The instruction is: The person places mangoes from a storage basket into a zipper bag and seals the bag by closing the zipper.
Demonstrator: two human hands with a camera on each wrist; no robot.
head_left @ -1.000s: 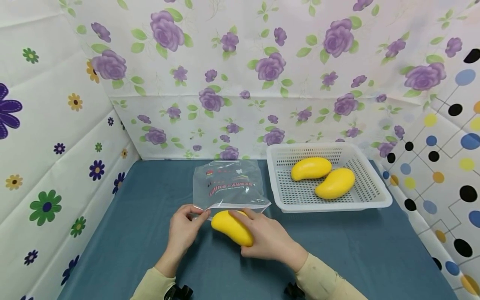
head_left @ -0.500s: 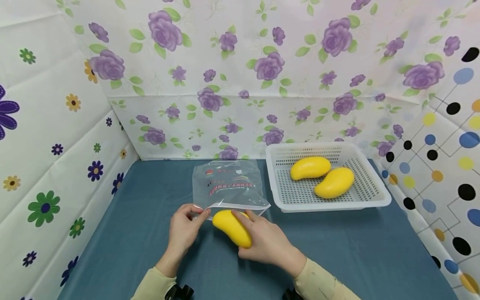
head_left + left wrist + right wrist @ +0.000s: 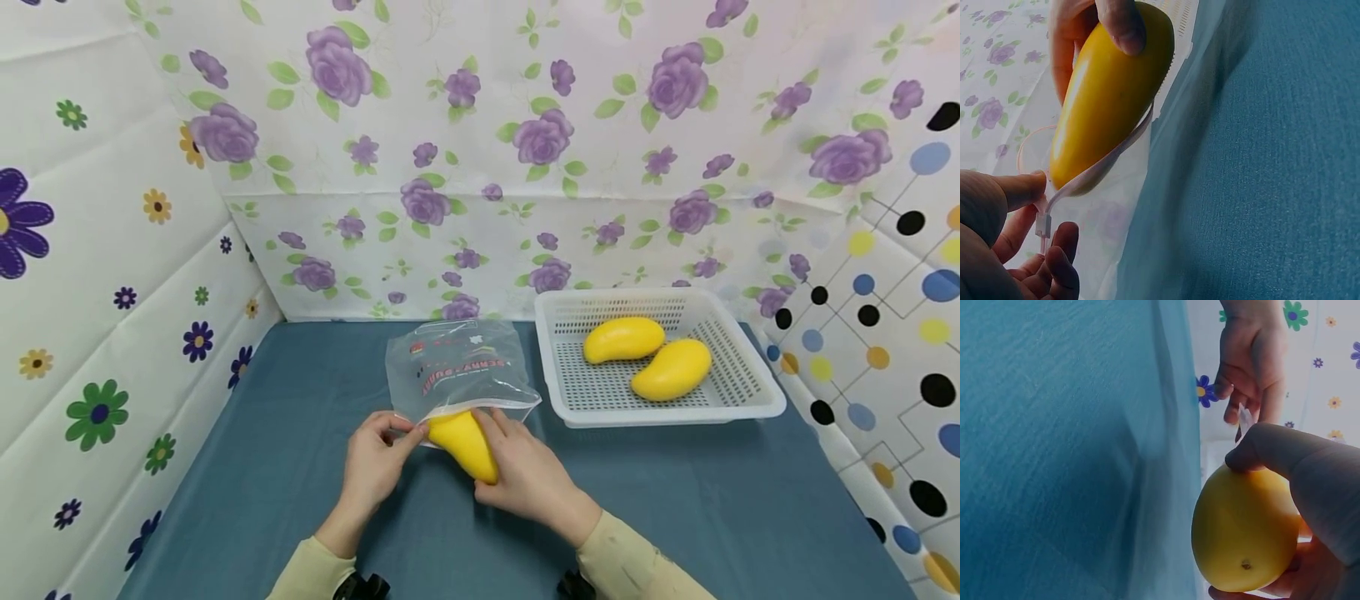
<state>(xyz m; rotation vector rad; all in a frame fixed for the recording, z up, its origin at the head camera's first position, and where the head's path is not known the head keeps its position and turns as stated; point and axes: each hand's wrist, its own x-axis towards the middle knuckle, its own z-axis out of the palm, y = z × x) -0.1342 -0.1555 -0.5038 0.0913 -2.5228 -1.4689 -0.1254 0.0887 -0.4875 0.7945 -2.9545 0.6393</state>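
Note:
A clear zip bag (image 3: 465, 367) with printed lettering lies on the blue-covered table, its mouth facing the person. My left hand (image 3: 377, 462) pinches the left corner of that mouth, where a small white slider (image 3: 1043, 225) shows in the left wrist view. A yellow mango (image 3: 467, 446) is gripped in my right hand (image 3: 528, 475), thumb on one side and fingers on the other. The mango's far end is at the bag's mouth, under the white upper edge. In the right wrist view its near end (image 3: 1245, 550) faces the camera.
To the right of the bag stands a white perforated basket (image 3: 660, 417) with two mangoes, one farther back (image 3: 624, 339) and one nearer (image 3: 672, 369). Patterned cloth hangs behind the table (image 3: 675, 517) and along both sides.
My right hand has pushed the mango slightly forward, so its tip now meets the bag's mouth. The upper edge has lifted over it. My left hand keeps pinching the corner.

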